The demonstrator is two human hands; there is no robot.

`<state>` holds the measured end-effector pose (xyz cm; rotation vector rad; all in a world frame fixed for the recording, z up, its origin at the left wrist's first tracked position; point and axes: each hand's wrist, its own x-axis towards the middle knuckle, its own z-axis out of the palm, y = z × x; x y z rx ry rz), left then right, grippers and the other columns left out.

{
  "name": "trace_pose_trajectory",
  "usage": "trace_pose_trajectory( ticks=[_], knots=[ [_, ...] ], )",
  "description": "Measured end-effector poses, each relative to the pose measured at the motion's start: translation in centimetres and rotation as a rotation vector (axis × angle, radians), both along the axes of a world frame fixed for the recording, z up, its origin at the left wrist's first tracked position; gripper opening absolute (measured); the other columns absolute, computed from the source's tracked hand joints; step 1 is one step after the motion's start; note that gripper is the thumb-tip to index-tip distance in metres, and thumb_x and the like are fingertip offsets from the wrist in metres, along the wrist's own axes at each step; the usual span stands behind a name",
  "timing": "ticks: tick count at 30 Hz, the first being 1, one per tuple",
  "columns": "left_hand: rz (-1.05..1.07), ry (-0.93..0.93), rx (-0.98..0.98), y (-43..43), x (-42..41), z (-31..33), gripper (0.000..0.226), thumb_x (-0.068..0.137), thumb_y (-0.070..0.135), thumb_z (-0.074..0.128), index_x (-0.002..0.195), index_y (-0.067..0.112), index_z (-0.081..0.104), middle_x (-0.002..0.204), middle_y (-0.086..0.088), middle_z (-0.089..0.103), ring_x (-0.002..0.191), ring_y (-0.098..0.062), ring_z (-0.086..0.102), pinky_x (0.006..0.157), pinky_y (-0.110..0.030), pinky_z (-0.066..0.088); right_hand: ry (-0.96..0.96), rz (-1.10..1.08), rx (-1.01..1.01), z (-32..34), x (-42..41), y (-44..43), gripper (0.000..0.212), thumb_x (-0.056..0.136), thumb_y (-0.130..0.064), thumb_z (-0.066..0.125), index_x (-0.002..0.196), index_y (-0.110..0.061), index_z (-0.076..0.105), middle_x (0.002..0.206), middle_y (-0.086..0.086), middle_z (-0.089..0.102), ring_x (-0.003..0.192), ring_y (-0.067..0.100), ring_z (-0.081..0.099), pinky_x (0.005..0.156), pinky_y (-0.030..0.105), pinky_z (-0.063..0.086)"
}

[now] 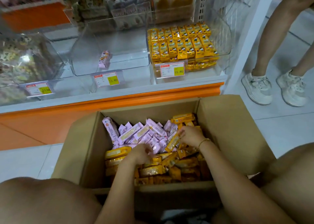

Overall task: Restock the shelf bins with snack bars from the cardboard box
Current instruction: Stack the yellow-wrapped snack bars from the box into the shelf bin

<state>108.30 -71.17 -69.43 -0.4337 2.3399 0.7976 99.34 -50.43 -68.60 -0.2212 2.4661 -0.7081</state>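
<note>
An open cardboard box [85,149] sits on the floor between my knees, filled with pink snack bars [136,135] at the back and yellow snack bars [169,169] at the front. My left hand [141,153] is down among the bars where pink meets yellow, fingers curled; its grasp is blurred. My right hand [190,136] grips a yellow bar [173,143] at the right of the pile. On the shelf, the middle clear bin [81,53] holds a single pink bar [105,59]. The right bin [224,36] is packed with yellow bars.
The orange-edged shelf [153,94] runs just behind the box. A left bin [56,53] holds mixed dark snacks, with more bins on the shelf above. Another person's legs and white shoes [257,87] stand on the tiled floor at the right.
</note>
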Motion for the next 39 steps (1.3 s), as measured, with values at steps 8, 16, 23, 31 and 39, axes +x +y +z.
trace_pose_trajectory(
  ticks=[8, 16, 23, 31, 39],
  knots=[
    [-0.071, -0.035, -0.035, 1.6, 0.7, -0.7, 0.051, 0.078, -0.008, 0.06, 0.117, 0.026, 0.06, 0.158, 0.0, 0.019, 0.139, -0.022, 0.032, 0.107, -0.032, 0.037, -0.089, 0.399, 0.314, -0.6, 1.2, 0.7, 0.036, 0.09, -0.003, 0.05, 0.123, -0.008, 0.062, 0.13, 0.013, 0.057, 0.116, 0.028, 0.054, 0.095, 0.033, 0.047],
    [0.168, 0.248, 0.176, 0.8, 0.0, 1.6, 0.023, 0.077, -0.001, 0.072, 0.087, 0.018, 0.064, 0.076, 0.003, 0.061, 0.084, -0.026, 0.06, 0.08, -0.038, 0.051, -0.132, 0.269, 0.089, -0.3, 0.2, 1.4, 0.032, 0.079, -0.012, 0.075, 0.111, -0.012, 0.068, 0.119, 0.003, 0.063, 0.104, 0.017, 0.058, 0.079, 0.023, 0.045],
    [0.389, 0.425, 0.515, 0.4, -0.5, 5.9, 0.03, 0.093, -0.001, 0.054, 0.115, 0.02, 0.057, 0.104, -0.015, 0.067, 0.084, -0.026, 0.07, 0.075, -0.029, 0.057, -0.089, -0.04, -0.384, 2.5, -1.5, 0.9, 0.025, 0.082, -0.034, 0.072, 0.098, -0.017, 0.062, 0.086, -0.007, 0.059, 0.075, 0.007, 0.055, 0.068, 0.022, 0.044],
    [0.517, 0.4, 0.98, 2.3, -0.9, 8.0, 0.04, 0.074, 0.019, 0.066, 0.113, 0.013, 0.06, 0.116, -0.009, 0.064, 0.102, -0.015, 0.066, 0.087, -0.022, 0.053, -0.332, -0.254, -0.788, 4.7, -1.4, 1.1, 0.037, 0.09, -0.039, 0.061, 0.108, -0.006, 0.064, 0.091, 0.007, 0.066, 0.072, 0.014, 0.06, 0.058, 0.021, 0.047],
    [0.587, 0.377, 1.133, 3.3, -1.6, 9.5, 0.053, 0.084, -0.008, 0.055, 0.133, 0.013, 0.048, 0.11, -0.019, 0.065, 0.098, -0.022, 0.063, 0.083, -0.033, 0.053, -0.299, -0.256, -0.986, 8.1, -1.6, 1.3, 0.01, 0.094, -0.017, 0.057, 0.093, -0.014, 0.067, 0.074, -0.004, 0.067, 0.061, 0.006, 0.061, 0.055, 0.018, 0.048]
  ],
)
